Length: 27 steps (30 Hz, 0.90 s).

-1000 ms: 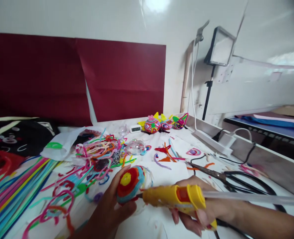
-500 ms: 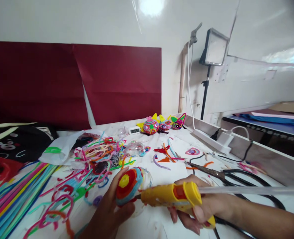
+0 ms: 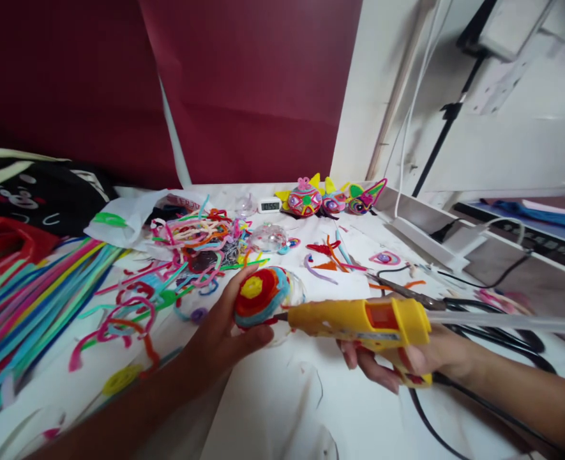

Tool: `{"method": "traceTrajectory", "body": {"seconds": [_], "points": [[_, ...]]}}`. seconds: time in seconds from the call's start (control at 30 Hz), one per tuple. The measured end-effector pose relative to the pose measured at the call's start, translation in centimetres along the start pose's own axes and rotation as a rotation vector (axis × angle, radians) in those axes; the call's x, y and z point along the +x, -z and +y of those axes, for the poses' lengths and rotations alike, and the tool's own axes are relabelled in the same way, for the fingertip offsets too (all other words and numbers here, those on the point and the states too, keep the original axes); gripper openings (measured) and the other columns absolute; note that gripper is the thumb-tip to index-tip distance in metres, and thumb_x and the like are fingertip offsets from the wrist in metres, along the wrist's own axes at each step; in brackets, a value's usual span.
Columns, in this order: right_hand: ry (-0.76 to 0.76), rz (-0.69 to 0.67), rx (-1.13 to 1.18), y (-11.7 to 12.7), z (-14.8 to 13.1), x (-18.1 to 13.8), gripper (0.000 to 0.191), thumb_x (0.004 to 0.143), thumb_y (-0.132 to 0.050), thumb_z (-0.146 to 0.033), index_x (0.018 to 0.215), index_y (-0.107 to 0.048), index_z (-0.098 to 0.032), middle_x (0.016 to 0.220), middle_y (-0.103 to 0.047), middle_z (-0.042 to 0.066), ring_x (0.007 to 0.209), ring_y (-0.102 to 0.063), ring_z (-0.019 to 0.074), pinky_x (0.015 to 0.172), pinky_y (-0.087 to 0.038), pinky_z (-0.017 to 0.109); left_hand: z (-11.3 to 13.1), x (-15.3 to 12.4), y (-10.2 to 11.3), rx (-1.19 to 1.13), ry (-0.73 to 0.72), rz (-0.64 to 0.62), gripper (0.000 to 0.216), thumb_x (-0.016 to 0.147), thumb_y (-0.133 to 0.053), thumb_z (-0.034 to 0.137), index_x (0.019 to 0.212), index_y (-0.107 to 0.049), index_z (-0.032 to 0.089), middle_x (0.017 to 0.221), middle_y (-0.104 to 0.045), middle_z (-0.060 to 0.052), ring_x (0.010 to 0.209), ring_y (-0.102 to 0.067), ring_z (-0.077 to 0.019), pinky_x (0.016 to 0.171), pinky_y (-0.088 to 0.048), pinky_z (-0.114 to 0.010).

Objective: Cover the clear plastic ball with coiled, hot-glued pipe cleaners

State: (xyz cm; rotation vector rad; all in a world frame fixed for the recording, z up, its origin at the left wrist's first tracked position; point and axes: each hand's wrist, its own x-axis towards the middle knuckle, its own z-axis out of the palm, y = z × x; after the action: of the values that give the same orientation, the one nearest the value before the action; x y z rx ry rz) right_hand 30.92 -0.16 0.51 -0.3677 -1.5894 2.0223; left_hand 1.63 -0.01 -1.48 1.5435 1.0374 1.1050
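My left hand [image 3: 222, 332] is closed around a clear ball [image 3: 267, 295] partly covered with coiled pipe cleaners in yellow, red, orange and blue. My right hand [image 3: 409, 361] grips a yellow glue gun [image 3: 363, 321], held level, with a clear glue stick [image 3: 507, 321] poking out of its back to the right. The gun's nozzle touches the lower right side of the ball. Both are held just above the white table cover [image 3: 282, 409].
Loose pipe cleaner pieces [image 3: 191, 249] and a bundle of long straight ones [image 3: 28, 300] lie at left. Finished decorated balls [image 3: 330, 199], a small digital clock [image 3: 269, 205], a bare clear ball [image 3: 267, 237], scissors [image 3: 406, 292], black cords and a power strip [image 3: 426, 243] sit behind and right.
The view has dipped down and moved closer. Both hands still hold the ball and the glue gun, nozzle against the ball; they sit higher in the picture than before.
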Motion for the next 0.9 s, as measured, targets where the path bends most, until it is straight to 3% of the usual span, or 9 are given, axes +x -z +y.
{"method": "traceTrajectory", "body": {"seconds": [0.1,0.4,0.6,0.8,0.9], "points": [[-0.004,-0.006,-0.041,0.1,-0.1,-0.2,0.061,0.077,-0.08,-0.064,0.102,-0.071,-0.009,0.061,-0.06,-0.001,0.041,-0.042,0.0054,0.037,-0.03,0.017,-0.2,-0.1,-0.1,-0.016,-0.01,0.006,0.095,0.075,-0.083,0.061,0.153,-0.04,0.028,0.154,-0.054,-0.011,0.14,-0.051,-0.0393,0.121,-0.038,-0.048],[-0.038,-0.001,-0.08,1.0,1.0,-1.0,0.071,0.074,-0.075,-0.075,0.106,-0.071,-0.012,0.067,-0.064,0.002,0.041,-0.045,0.0069,0.04,-0.033,0.019,-0.4,-0.2,-0.1,0.026,-0.05,0.01,0.093,0.078,-0.081,0.059,0.154,-0.039,0.029,0.153,-0.053,-0.009,0.139,-0.05,-0.0386,0.123,-0.036,-0.049],[-0.059,-0.03,-0.067,0.7,0.3,-0.9,0.063,0.08,-0.073,-0.07,0.103,-0.071,-0.011,0.064,-0.06,0.0,0.044,-0.044,0.0071,0.042,-0.032,0.02,-0.6,-0.2,-0.3,0.037,-0.074,0.014,0.093,0.077,-0.082,0.059,0.155,-0.039,0.03,0.156,-0.051,-0.009,0.143,-0.047,-0.0376,0.124,-0.034,-0.048],[-0.059,-0.012,0.043,0.6,0.5,-0.8,0.055,0.076,-0.083,-0.058,0.111,-0.071,-0.016,0.09,-0.066,0.006,0.053,-0.049,0.0061,0.043,-0.034,0.016,-0.5,-0.4,-0.4,0.047,-0.054,0.052,0.094,0.076,-0.082,0.058,0.156,-0.04,0.031,0.156,-0.052,-0.008,0.142,-0.048,-0.0388,0.123,-0.035,-0.049],[-0.037,0.004,0.023,0.3,0.2,-0.6,0.055,0.078,-0.084,-0.057,0.111,-0.071,-0.015,0.082,-0.064,0.004,0.055,-0.052,0.0073,0.047,-0.039,0.017,-0.5,-0.4,-0.4,0.044,-0.055,0.053,0.094,0.077,-0.081,0.059,0.156,-0.039,0.032,0.157,-0.051,-0.008,0.14,-0.051,-0.0392,0.123,-0.035,-0.051]]}}
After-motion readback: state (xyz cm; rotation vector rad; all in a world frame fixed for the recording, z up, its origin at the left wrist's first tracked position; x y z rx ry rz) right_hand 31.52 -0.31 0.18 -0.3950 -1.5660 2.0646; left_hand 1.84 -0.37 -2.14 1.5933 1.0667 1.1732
